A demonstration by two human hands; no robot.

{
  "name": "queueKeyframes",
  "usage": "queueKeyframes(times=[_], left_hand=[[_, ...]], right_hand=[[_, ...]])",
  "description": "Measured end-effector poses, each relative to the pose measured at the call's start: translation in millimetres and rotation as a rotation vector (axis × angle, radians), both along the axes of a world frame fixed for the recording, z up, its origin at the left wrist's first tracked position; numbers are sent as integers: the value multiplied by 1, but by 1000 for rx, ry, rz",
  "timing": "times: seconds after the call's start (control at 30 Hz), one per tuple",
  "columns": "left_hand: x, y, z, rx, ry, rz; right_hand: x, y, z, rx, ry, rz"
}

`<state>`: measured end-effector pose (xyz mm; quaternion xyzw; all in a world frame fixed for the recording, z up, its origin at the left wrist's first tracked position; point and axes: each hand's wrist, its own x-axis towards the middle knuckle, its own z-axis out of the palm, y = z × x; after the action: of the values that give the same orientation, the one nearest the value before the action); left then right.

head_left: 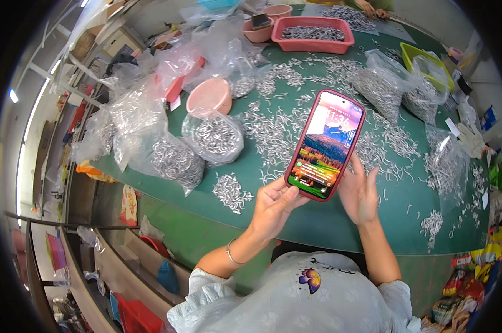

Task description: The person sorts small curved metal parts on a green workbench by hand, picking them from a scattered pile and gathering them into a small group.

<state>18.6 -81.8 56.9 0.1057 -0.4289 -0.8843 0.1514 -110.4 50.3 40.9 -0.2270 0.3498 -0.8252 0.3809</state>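
Observation:
My left hand (275, 205) grips the lower left corner of a smartphone (326, 143) in a dark red case, its screen lit with a landscape picture. The phone is held tilted above the green table (317, 219). My right hand (359, 191) is behind the phone's lower right edge, fingers spread, touching its side. Small silvery metal pieces (273, 130) lie scattered over the table under and beyond the phone. A little heap of these pieces (230, 191) sits just left of my left hand.
Clear plastic bags full of metal pieces (212, 137) crowd the left and far right. A pink bowl (209, 95), a red tray (312, 33) and a yellow-green tray (425, 64) stand farther back. Another person's hands (373, 8) work at the far edge.

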Motion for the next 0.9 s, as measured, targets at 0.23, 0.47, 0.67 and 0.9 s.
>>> queueKeyframes(times=[0.23,0.47,0.67,0.9], left_hand=[[10,-114,64,-694,-182,540],[-13,-222,101,-1817,-703,894],[-58,-226,102,-2146,-758,826],[-75,-234,78,-2322,-786,589]], right_hand=[[-30,39,-44,830,1091,-293],[-26,43,-40,824,1112,-298],[-31,48,-41,825,1118,-295],[-36,56,-37,843,1167,-320]])
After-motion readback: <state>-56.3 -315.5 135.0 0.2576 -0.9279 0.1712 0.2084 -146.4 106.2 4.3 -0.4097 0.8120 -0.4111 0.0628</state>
